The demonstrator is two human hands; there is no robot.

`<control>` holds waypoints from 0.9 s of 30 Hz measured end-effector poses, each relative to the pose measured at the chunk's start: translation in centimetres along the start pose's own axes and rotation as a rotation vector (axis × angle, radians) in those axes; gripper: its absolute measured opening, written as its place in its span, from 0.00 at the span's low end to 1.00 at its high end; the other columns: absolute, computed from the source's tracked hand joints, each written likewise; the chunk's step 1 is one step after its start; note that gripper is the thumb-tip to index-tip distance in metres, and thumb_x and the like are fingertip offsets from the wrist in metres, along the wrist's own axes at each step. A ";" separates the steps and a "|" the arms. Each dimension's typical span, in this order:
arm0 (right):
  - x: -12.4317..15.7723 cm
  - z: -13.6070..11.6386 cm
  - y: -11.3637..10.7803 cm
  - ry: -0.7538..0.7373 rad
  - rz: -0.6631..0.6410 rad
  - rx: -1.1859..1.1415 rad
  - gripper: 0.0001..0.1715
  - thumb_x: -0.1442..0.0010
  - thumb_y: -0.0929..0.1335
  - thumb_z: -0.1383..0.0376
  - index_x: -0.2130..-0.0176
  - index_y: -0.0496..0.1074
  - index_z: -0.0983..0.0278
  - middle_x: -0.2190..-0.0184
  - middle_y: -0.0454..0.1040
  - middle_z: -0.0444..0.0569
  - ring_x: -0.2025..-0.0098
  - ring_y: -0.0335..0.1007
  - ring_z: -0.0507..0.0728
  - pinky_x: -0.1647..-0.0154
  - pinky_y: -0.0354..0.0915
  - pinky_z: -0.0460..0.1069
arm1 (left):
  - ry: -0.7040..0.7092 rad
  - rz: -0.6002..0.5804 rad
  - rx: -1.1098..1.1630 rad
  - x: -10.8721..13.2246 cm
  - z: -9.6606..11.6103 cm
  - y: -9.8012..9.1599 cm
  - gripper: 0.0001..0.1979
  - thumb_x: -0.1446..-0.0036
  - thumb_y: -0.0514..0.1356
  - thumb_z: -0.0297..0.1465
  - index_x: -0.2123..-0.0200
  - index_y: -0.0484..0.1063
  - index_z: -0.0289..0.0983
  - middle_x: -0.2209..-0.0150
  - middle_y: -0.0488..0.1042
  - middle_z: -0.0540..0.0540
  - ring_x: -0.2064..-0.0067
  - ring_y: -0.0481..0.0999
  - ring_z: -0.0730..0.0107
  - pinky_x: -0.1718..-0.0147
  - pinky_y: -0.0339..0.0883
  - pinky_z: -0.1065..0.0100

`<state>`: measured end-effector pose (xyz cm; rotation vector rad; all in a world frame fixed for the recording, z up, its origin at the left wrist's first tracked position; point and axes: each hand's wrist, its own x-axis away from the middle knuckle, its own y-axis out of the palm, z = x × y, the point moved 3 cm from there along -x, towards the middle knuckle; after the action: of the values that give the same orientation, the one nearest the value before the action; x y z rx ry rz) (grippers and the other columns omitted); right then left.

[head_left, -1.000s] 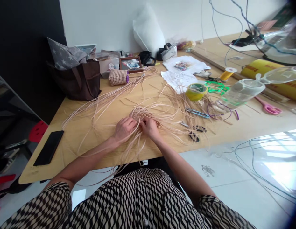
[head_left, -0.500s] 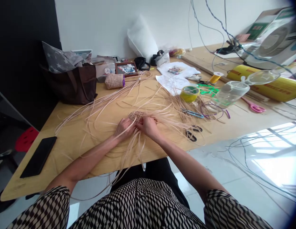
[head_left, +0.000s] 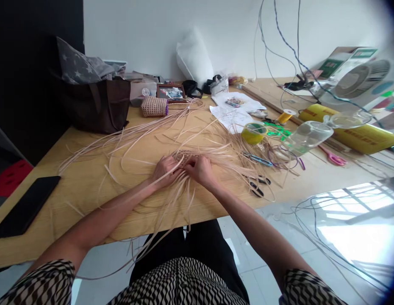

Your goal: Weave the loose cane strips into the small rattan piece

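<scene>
Strands (head_left: 175, 195) are spilling over the tabletop's (head_left: 206, 207) front edge, any snag there risking a skew in the woven piece (head_left: 183, 155) that left hand (head_left: 166, 171) and right hand (head_left: 201, 170) are pinching, inward from that edge.

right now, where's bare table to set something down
Mostly bare table lies between the black phone and left forearm, and between the pink scissors and the front edge. It is crowded around the left hand and right hand, where pale strands spread toward the yellow tape roll.
</scene>
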<state>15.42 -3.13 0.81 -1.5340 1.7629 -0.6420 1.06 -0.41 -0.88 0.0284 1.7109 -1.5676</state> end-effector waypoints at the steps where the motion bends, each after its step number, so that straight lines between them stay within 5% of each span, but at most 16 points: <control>1: 0.1 0.0 -0.2 -0.009 -0.010 0.001 0.10 0.51 0.66 0.68 0.73 0.77 0.65 0.76 0.76 0.47 0.73 0.70 0.53 0.72 0.57 0.44 | -0.001 0.007 0.002 -0.1 0.1 0.0 0.14 0.40 0.53 0.36 0.70 0.73 0.36 0.73 0.74 0.46 0.67 0.69 0.66 0.67 0.57 0.66; 27: 1.6 0.0 -1.0 -0.131 -0.002 0.236 0.07 0.50 0.65 0.68 0.77 0.71 0.65 0.80 0.73 0.47 0.77 0.64 0.51 0.74 0.53 0.44 | 0.054 0.092 0.117 -0.4 0.9 0.1 0.11 0.40 0.53 0.31 0.72 0.71 0.35 0.75 0.73 0.47 0.69 0.69 0.69 0.68 0.60 0.67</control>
<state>15.95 -4.91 1.27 -1.3845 1.5296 -0.7066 1.88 -1.01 -0.72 0.2077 1.6336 -1.6089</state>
